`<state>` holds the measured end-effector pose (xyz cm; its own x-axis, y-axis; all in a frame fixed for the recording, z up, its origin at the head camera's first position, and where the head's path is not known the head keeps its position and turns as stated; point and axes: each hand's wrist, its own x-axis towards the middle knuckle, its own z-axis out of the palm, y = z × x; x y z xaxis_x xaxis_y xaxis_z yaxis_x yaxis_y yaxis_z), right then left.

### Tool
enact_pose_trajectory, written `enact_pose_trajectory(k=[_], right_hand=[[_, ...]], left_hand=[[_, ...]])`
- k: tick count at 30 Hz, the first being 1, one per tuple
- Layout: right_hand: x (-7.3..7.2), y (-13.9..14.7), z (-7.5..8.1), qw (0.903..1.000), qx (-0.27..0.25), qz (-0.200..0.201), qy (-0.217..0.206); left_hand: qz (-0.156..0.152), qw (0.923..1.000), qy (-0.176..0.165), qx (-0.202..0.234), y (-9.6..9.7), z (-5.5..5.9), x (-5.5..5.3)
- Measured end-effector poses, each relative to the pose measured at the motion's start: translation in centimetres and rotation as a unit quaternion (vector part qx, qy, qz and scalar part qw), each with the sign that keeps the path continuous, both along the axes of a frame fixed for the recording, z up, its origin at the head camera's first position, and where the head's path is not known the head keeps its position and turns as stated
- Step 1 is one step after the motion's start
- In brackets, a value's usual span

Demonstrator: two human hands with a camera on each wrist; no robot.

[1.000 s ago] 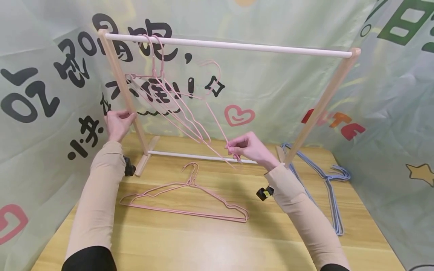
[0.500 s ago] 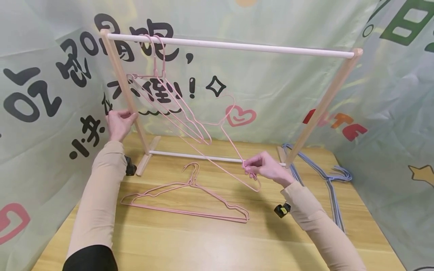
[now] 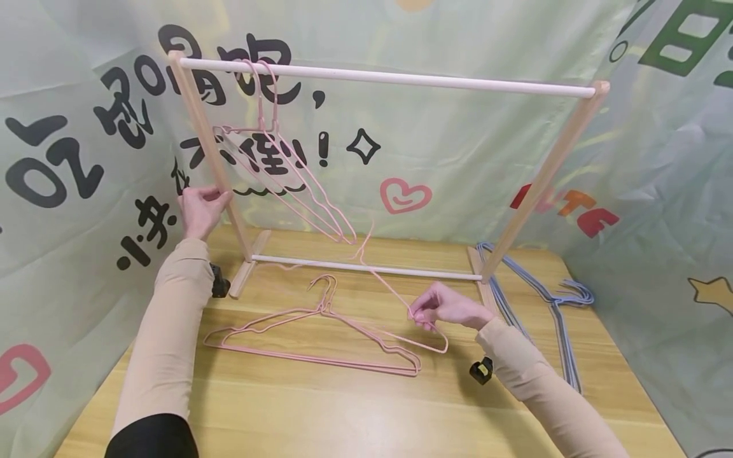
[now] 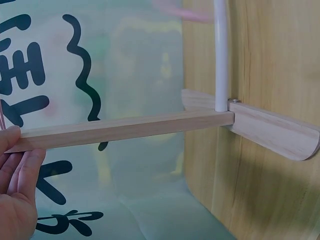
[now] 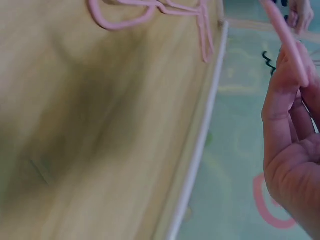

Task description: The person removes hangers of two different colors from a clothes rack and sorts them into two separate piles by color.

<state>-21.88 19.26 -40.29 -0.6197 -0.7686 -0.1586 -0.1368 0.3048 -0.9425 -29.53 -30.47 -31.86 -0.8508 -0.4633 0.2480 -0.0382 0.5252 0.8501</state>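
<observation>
A pink clothes hanger (image 3: pixel 392 291) is pinched near one shoulder end by my right hand (image 3: pixel 449 306), above the table in front of the lower rail. Its hook points away from me and looks blurred. At the left, my left hand (image 3: pixel 200 213) grips the wooden side post (image 4: pixel 125 129) of a small rack between thumb and fingers. Two pink hangers (image 3: pixel 276 114) hang by their hooks near the left end of the white top rail (image 3: pixel 401 78). Below them a pair of pink hangers (image 3: pixel 315 360) lies overlapping on the table.
Several blue hangers (image 3: pixel 554 299) lie stacked at the right, partly behind the rack's right post (image 3: pixel 544 181). A white lower rail (image 3: pixel 321 263) joins the rack's feet. Printed cloth (image 3: pixel 458 140) closes off the back and sides of the wooden table (image 3: pixel 321 413).
My right hand has moved down and to the right, lowering the pink hanger from in front of the cloth toward the table. My left hand has stayed on the post.
</observation>
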Motion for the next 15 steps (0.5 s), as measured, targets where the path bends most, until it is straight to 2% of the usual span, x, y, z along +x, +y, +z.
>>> enact_pose_trajectory(k=[3, 15], right_hand=[[0.1, -0.6, -1.0, 0.9995, 0.008, 0.015, -0.026], [0.0, -3.6, -4.9, 0.9935, -0.002, 0.073, -0.088]], left_hand=[[0.001, 1.0, 0.003, 0.0, 0.1, -0.1, 0.0], [0.009, 0.9999, -0.001, -0.013, 0.0, 0.0, -0.1]])
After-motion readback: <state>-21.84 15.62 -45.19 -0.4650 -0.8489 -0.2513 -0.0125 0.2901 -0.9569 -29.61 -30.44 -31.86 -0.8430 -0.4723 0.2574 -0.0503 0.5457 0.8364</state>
